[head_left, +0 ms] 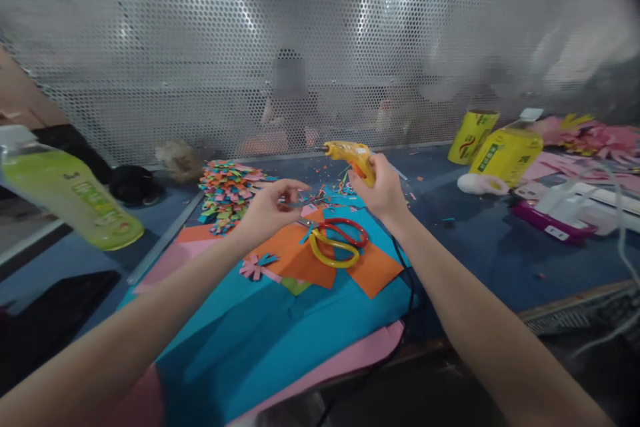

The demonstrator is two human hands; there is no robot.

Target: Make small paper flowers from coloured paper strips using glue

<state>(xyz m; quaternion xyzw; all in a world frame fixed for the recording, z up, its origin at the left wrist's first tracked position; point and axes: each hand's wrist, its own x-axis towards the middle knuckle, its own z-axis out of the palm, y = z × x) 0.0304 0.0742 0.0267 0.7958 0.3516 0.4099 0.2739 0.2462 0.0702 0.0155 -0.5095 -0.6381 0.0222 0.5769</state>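
Note:
A yellow glue gun (347,152) with an orange trigger is in my right hand (383,190), its nozzle pointing left. My left hand (275,205) hovers left of the nozzle; its fingers are bent, the thumb and forefinger apart, and I see nothing between them. Scissors with red and yellow handles (334,257) lie just below both hands on orange paper pieces (373,273). Under those spreads a large blue sheet (260,330). Small pink fringed paper (253,268) rests left of the scissors. Behind my left hand is a pile of multicoloured fringed paper (225,187).
A green bottle (80,193) tilts at the left near a clear ruler (163,240). At right stand a yellow can (473,137), a yellow bottle (507,153) and a purple-based item (553,221). The glue gun's black cord (411,293) hangs over the front edge. Perforated metal panel (200,47) closes the back.

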